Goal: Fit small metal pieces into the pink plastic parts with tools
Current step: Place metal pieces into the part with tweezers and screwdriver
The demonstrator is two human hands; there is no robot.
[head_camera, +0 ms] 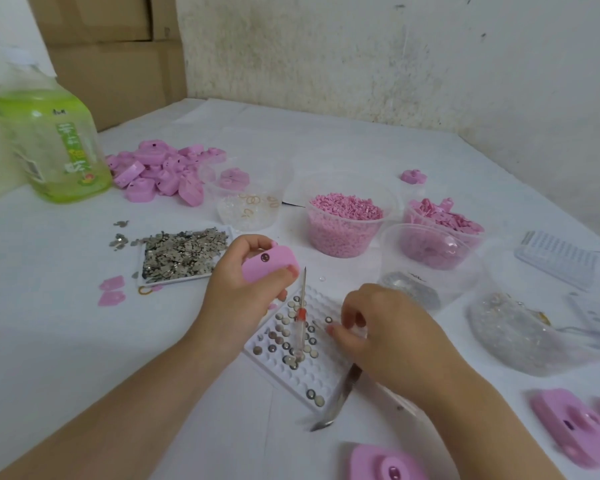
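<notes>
My left hand [243,299] grips a pink plastic part [270,263] above the table; a small round metal piece sits in the part's face. My right hand [385,337] hovers over a white dimpled tray [329,379] that holds several round metal pieces [284,344]. Its fingers are curled around metal tweezers [340,396], whose back end sticks out below the hand toward me. The tweezer tips are mostly hidden by the fingers. A small screwdriver [302,317] with a clear handle and a red band lies across the tray between my hands.
A tray of flat metal scraps [181,254] lies left. Behind it are a pile of pink parts [163,171] and a green bottle [52,147]. Tubs of pink pieces [343,223] stand at the back, clear tubs and bags on the right, and more pink parts [575,427] at the near right.
</notes>
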